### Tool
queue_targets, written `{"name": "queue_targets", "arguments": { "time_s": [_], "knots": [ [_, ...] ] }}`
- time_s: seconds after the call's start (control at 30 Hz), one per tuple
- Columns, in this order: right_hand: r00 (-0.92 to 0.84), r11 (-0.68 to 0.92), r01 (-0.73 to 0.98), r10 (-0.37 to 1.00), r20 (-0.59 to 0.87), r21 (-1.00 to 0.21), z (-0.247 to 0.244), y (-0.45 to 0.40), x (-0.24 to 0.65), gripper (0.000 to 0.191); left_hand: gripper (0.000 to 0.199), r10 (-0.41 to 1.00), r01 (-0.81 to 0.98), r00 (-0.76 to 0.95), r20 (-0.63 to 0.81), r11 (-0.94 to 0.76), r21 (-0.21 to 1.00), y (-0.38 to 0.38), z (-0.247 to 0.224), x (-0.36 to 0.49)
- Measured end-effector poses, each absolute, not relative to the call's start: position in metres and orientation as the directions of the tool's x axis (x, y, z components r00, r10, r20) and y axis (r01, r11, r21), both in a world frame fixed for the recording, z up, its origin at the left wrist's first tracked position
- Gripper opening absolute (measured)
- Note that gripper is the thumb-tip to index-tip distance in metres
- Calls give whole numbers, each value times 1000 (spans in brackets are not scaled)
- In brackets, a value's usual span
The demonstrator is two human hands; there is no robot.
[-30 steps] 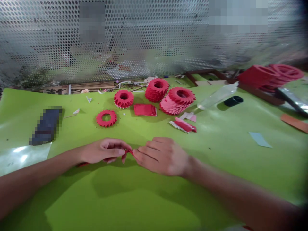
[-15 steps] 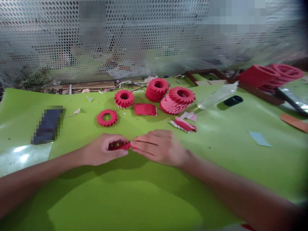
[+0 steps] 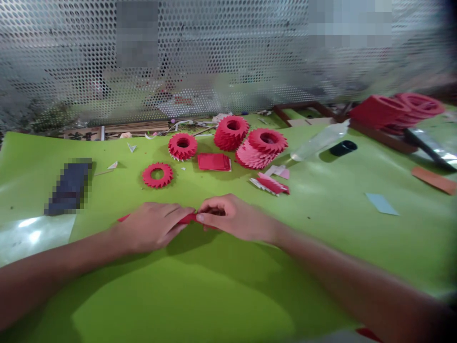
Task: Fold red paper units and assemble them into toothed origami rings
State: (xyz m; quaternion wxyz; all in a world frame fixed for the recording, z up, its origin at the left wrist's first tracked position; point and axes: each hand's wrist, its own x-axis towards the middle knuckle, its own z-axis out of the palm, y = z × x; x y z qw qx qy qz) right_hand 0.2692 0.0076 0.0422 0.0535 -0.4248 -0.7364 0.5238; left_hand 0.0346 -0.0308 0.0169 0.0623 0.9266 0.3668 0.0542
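My left hand is closed over a red folded-paper piece, and a red corner also pokes out near its wrist side. My right hand pinches the piece's right end between thumb and fingers. Much of the paper is hidden under both hands. Just beyond them lie a flat red toothed paper ring and a stack of red paper slips. To the right is a row of folded red and white paper pieces.
Stacked toothed rings stand at the back, with a small one further left. A glue bottle, a black cylinder and a blue slip lie right. A dark, blurred object lies left on the green sheet.
My left hand has rolled over the red paper, palm down, hiding more of it. My right hand has turned so its thumb and fingertips pinch the paper's end.
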Motion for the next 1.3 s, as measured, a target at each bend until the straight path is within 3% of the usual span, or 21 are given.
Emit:
{"name": "queue_targets", "arguments": {
  "time_s": [0.2, 0.43, 0.8, 0.97, 1.07, 1.3],
  "knots": [
    [-642, 74, 581, 653, -401, -810, 41, 13, 270, 43, 31, 640, 635, 761, 103, -768, 81, -31, 12, 35],
    [-651, 68, 590, 629, -425, -804, 36, 19, 270, 49, 31, 540, 575, 810, 231, -809, -125, -31, 1, 29],
    [-615, -1, 588, 649, -448, -809, 34, 14, 264, 49, 33, 558, 595, 795, 238, -794, -125, -35, -1, 30],
    [-650, 27, 575, 622, -436, -818, 35, 13, 265, 48, 36, 648, 656, 747, 149, -754, -7, -34, 9, 34],
    [-679, 86, 556, 621, -392, -827, 39, 20, 274, 46, 48, 742, 740, 652, 152, -667, 83, -30, 19, 33],
    [-589, 234, 665, 748, -306, -709, 59, 60, 318, 48, 64, 872, 841, 472, 133, -490, 230, -6, 19, 17]
  ]
}}
